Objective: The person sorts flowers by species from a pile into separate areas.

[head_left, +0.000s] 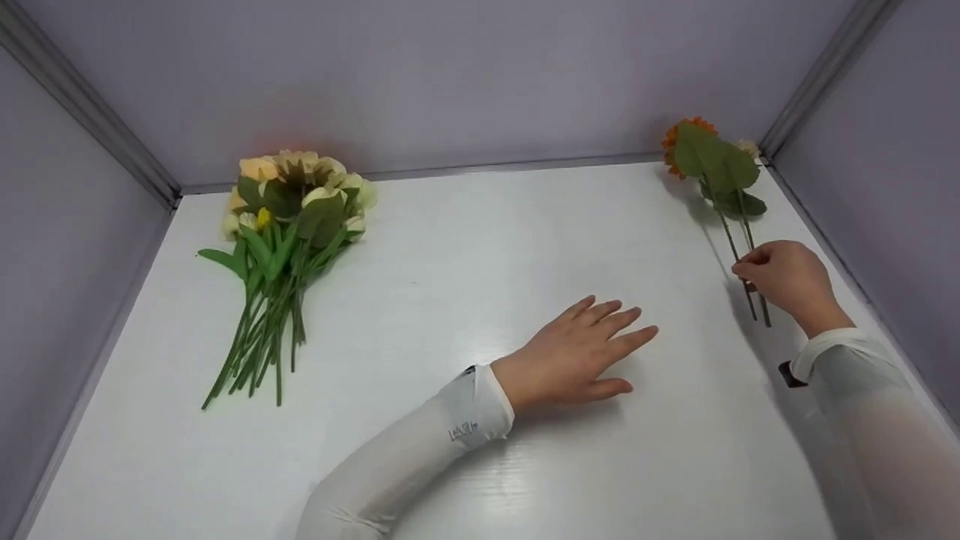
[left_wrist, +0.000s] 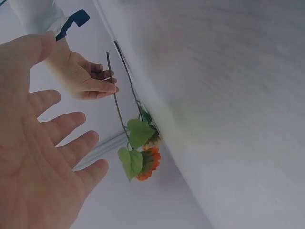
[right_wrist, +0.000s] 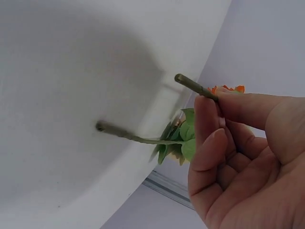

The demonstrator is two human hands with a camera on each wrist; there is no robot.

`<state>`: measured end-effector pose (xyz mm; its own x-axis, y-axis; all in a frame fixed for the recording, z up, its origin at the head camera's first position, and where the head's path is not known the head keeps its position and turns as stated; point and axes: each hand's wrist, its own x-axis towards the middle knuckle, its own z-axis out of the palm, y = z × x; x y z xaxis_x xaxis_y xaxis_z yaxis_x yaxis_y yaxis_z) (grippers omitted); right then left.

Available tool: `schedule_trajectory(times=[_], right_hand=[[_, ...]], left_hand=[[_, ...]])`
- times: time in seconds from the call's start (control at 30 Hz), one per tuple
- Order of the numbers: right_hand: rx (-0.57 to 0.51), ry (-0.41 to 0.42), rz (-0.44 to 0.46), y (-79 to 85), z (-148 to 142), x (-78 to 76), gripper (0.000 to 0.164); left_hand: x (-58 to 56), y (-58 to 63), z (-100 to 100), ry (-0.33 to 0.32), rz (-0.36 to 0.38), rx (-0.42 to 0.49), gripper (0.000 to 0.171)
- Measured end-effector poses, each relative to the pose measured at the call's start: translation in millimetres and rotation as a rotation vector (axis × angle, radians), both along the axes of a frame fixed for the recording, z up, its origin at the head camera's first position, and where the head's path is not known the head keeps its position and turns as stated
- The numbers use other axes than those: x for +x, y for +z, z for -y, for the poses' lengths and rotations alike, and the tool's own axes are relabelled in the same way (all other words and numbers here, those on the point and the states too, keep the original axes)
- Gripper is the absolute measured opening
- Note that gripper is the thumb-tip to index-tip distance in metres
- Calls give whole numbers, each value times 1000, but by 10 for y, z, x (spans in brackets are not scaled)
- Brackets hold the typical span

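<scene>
Near the right wall, my right hand (head_left: pixel 795 277) pinches the thin stem (right_wrist: pixel 193 86) of an orange flower (head_left: pixel 670 146) between thumb and forefinger, close to the stem's lower end. The flower head points to the back corner, with broad green leaves (head_left: pixel 697 154) below it. Beside it lies a second, pale flower (head_left: pixel 748 148), whose stem (right_wrist: pixel 116 130) runs outside the grip in the right wrist view. My left hand (head_left: pixel 566 356) hovers palm down over the middle of the white table, fingers spread, holding nothing. In the left wrist view its fingers (left_wrist: pixel 66 128) appear relaxed.
A bunch of cream, peach and yellow flowers (head_left: pixel 341 196) lies at the back left of the table (head_left: pixel 480 247), its green stems (head_left: pixel 259 341) fanned toward the front. Grey-lilac panels (head_left: pixel 465 82) wall in the back and both sides, with metal posts (head_left: pixel 825 67) at the corners.
</scene>
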<state>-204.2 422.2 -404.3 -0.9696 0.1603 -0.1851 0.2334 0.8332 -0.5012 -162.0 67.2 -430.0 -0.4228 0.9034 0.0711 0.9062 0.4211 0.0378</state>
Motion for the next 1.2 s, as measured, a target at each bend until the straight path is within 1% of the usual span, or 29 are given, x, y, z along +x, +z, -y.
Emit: schedule_trajectory(times=[0.2,0.53,0.8,1.03,1.2], right_hand=[[19,3,37,-90,-85,4,31],[75,7,34,-107,-86,-5,27],[104,3,54,-142,-111,6,28],[117,0,50,-169,-133,9,27],[116,3,60,-169,-142,9,30]], left_hand=[[1,-56,31,3,17,-5,73],[-3,-64,41,-3,30,-15,74],[-7,-76,50,-7,33,-18,73],[-14,-83,58,-9,49,-28,72],[-18,-77,79,0,67,-25,72]])
